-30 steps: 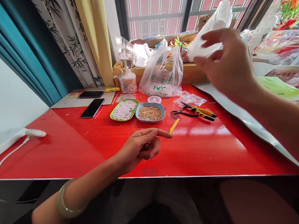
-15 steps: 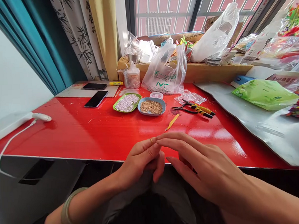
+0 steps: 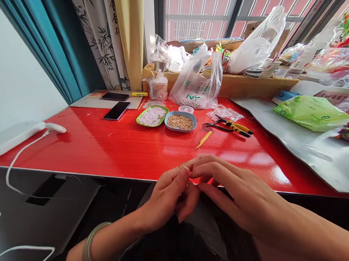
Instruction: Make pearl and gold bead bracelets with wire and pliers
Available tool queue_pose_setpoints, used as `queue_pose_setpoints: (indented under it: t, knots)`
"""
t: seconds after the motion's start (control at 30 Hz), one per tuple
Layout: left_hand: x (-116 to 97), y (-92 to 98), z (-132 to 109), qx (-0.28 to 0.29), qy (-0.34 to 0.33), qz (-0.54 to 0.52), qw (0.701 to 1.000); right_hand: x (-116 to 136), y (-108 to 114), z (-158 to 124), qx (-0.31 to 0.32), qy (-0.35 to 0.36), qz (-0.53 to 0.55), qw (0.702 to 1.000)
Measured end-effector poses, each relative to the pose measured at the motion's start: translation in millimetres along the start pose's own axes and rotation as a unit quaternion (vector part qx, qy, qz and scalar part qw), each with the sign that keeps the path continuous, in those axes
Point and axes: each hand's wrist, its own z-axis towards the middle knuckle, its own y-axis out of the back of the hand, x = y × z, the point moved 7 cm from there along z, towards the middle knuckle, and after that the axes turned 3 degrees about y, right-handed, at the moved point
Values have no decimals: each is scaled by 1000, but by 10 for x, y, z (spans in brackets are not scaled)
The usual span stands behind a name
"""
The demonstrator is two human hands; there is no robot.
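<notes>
My left hand point(image 3: 169, 197) and my right hand point(image 3: 227, 188) meet at the near edge of the red table point(image 3: 111, 149), fingertips pinched together over my lap. What they pinch is too small to make out. A pale bangle point(image 3: 91, 247) is on my left wrist and a gold ring on a left finger. Farther back stand a green dish of white beads point(image 3: 152, 116) and a blue dish of gold beads point(image 3: 180, 121). Pliers with yellow handles point(image 3: 231, 126) and a thin yellow strip point(image 3: 203, 140) lie to the right of the dishes.
Two dark phones point(image 3: 117, 110) lie at the back left near a yellow marker point(image 3: 139, 94). Plastic bags point(image 3: 197, 84) and a cluttered box line the window sill. A silver sheet with a green packet point(image 3: 311, 113) covers the right side. A white device with cable point(image 3: 19, 134) sits left.
My right hand came down from the white bag by the window to meet the left. Both hands drew back to the table's near edge, and the view shifted left.
</notes>
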Motion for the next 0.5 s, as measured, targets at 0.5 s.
queue_pose_setpoints:
  t: [0.5]
  knots:
    - [-69,308,-152,-172,25,58,983,54,131,49,-42,99,-230,967]
